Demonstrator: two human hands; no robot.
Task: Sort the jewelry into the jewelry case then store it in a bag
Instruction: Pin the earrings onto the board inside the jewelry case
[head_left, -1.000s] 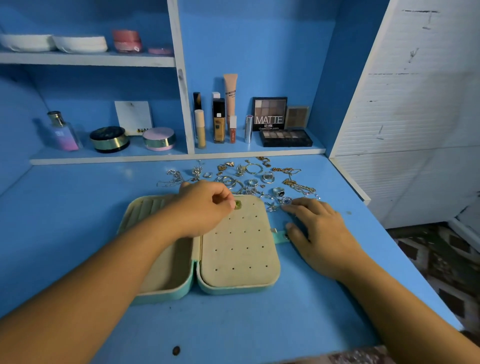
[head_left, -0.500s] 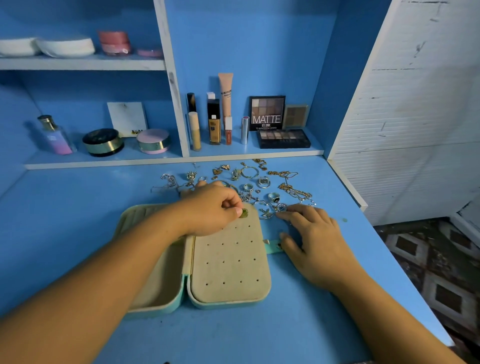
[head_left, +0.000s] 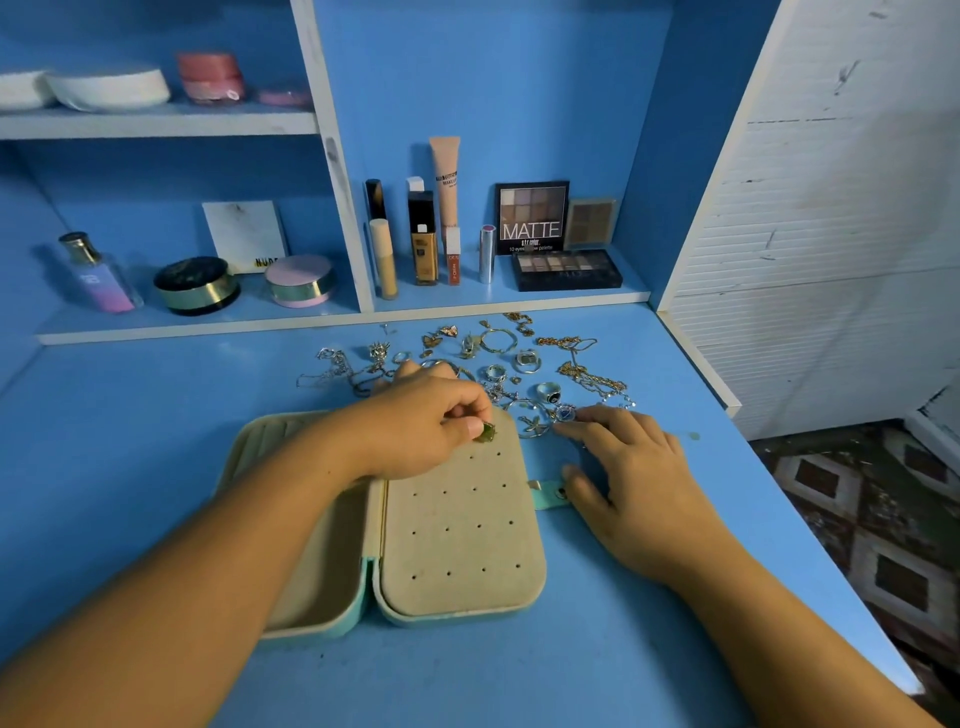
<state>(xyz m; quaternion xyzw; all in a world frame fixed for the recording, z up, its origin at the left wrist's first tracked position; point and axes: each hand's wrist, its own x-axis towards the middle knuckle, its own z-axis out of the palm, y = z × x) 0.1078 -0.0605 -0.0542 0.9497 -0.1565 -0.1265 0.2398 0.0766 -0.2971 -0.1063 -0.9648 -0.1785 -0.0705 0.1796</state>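
Over the open jewelry case (head_left: 457, 545), left fingers (head_left: 470, 428) pinch a green earring (head_left: 487, 432).

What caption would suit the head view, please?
Left hand pinches a green earring at the open jewelry case; right hand rests nearby.

We have a single wide-angle view, worn on the person's head, looking forward and down from close above onto the blue painted table (head_left: 135, 467). Both forearms run in from the bottom corners, and the left hand (head_left: 415, 426) and right hand (head_left: 634, 488) lie near mid-frame. The camera faces the blue wooden shelf unit (head_left: 332, 156) behind the table, and takes in the white slatted wall panel (head_left: 831, 234) and patterned tiled floor (head_left: 883, 545) at the right edge.
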